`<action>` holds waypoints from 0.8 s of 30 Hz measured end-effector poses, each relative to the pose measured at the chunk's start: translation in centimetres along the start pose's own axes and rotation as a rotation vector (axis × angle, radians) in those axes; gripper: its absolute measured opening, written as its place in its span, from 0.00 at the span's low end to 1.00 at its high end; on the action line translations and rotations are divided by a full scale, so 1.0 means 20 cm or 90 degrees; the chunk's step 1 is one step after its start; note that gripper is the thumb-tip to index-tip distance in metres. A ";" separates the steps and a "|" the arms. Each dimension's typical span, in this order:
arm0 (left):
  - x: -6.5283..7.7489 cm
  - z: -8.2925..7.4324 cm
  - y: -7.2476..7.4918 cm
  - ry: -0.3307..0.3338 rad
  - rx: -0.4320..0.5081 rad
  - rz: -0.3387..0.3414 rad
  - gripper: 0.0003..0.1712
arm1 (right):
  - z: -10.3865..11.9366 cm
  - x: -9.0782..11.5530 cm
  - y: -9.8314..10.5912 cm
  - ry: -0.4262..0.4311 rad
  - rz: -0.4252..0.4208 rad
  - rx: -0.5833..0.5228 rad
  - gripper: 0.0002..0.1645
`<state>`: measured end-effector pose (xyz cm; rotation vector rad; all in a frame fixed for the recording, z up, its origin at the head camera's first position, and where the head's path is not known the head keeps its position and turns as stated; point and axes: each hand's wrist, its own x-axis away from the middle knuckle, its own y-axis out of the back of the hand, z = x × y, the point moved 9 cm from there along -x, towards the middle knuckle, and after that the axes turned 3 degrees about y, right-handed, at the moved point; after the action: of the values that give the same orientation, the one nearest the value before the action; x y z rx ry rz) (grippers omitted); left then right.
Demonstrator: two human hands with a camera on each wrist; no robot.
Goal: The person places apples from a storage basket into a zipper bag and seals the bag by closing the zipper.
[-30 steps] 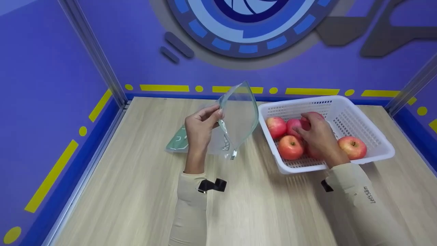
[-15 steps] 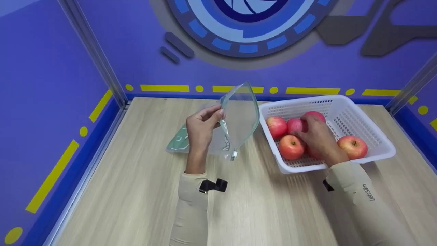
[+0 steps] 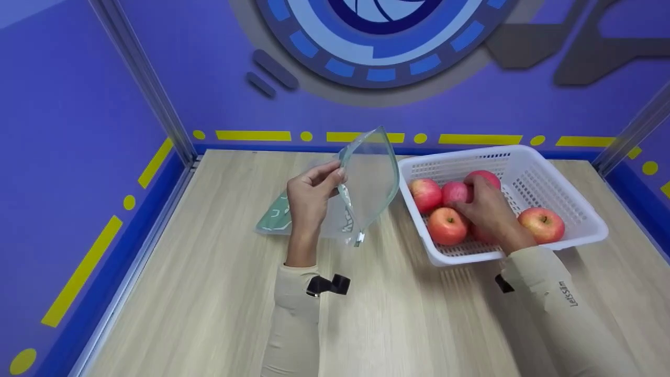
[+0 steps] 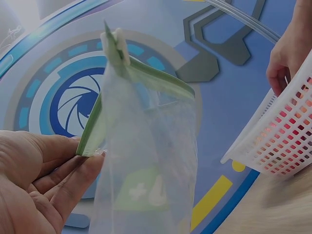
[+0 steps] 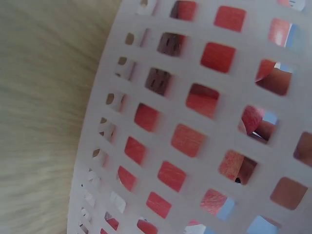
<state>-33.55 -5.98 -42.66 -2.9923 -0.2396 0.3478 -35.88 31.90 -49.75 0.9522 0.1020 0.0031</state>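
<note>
My left hand (image 3: 309, 196) pinches the green-edged rim of a clear slider zip bag (image 3: 369, 173) between thumb and fingers. The bag's mouth gapes toward the right, and its green printed bottom corner lies at the left. In the left wrist view the white slider (image 4: 114, 46) sits at the top of the bag (image 4: 151, 126). My right hand (image 3: 489, 209) is down inside a white plastic basket (image 3: 578, 209), thumb and fingers curled about a red apple (image 3: 455, 193). Other apples surround it: a red one (image 3: 425, 195), an orange-red one (image 3: 447, 226) and one behind (image 3: 486, 178).
A yellow-red apple (image 3: 541, 225) sits at the basket's right side, and another is partly hidden under my right hand. The basket wall (image 5: 195, 117) fills most of the right wrist view. Blue printed panels (image 3: 419, 104) enclose the wooden table (image 3: 220, 293) behind and at the sides.
My right hand's fingers have curled in closer around the red apple, uncovering more of the apple behind it. My left hand and the bag have stayed nearly still.
</note>
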 end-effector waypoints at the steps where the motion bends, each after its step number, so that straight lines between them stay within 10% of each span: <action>1: 0.00 0.00 0.00 -0.001 -0.004 0.000 0.11 | 0.00 0.00 0.00 0.003 -0.001 -0.001 0.35; 24: 0.00 0.00 0.01 0.004 0.000 -0.001 0.10 | -0.01 -0.01 0.00 -0.030 -0.003 -0.054 0.41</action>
<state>-33.52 -6.15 -42.71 -2.9928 -0.2422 0.3376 -36.14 31.96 -49.86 0.8664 0.0594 -0.0188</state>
